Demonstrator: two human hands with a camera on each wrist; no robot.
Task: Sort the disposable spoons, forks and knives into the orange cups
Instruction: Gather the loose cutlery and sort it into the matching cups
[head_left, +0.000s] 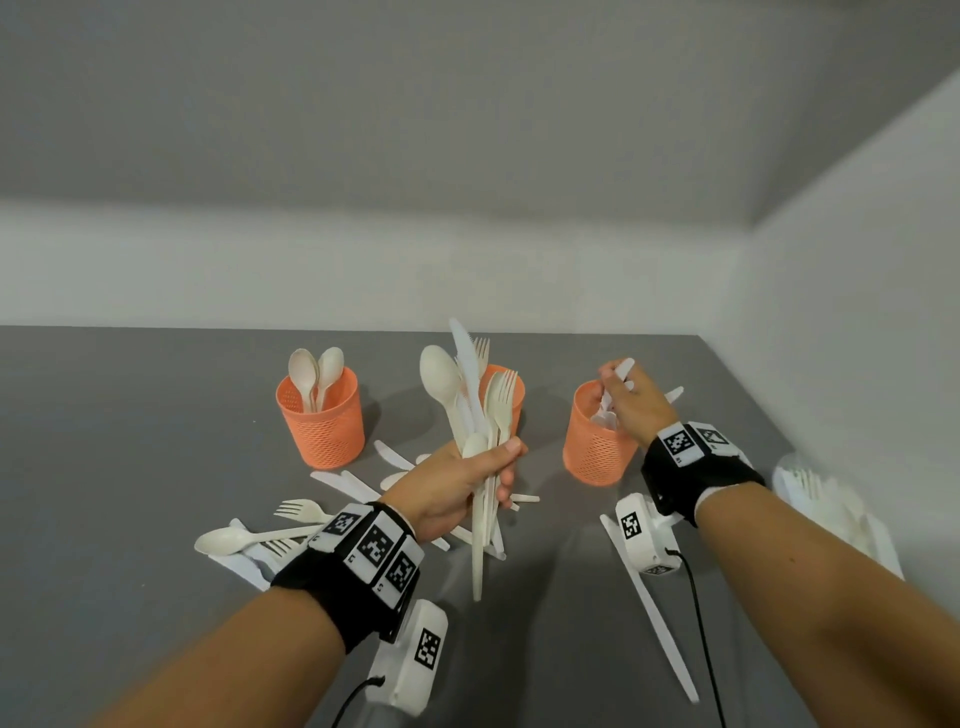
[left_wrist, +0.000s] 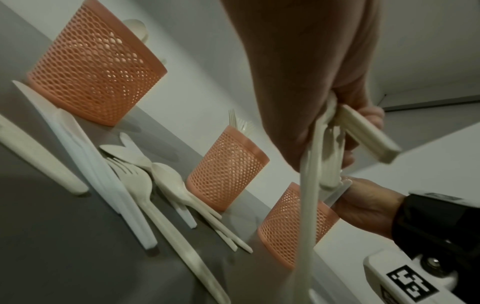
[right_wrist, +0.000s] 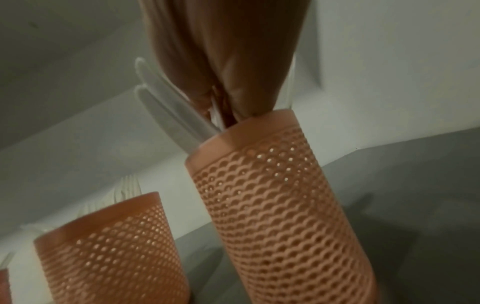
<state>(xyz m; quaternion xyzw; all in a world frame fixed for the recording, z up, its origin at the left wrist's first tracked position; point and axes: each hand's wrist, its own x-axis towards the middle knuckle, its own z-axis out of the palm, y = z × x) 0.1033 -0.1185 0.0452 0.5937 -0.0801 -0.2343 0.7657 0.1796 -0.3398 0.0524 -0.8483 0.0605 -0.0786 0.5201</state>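
The cutlery bundle (head_left: 480, 415) hides most of the middle orange cup (head_left: 520, 402) from you. Right of that cup, your right hand (head_left: 634, 410) covers what stands in the right cup (head_left: 592, 452); farther right, a white heap (head_left: 831, 504) is blurred.

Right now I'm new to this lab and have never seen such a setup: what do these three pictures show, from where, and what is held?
No machine here: a person sorts cutlery with bare hands. The wide picture comes from a head camera; the other two from white camera boxes under the wrists, looking along the fingers. On the grey table stand three orange mesh cups: the left cup holds spoons, the middle cup forks, the right cup white knives. Loose cutlery lies in front. The left hand grips a mixed bundle of spoons, forks and a knife. The right hand pinches a white piece, probably a knife, over the right cup.
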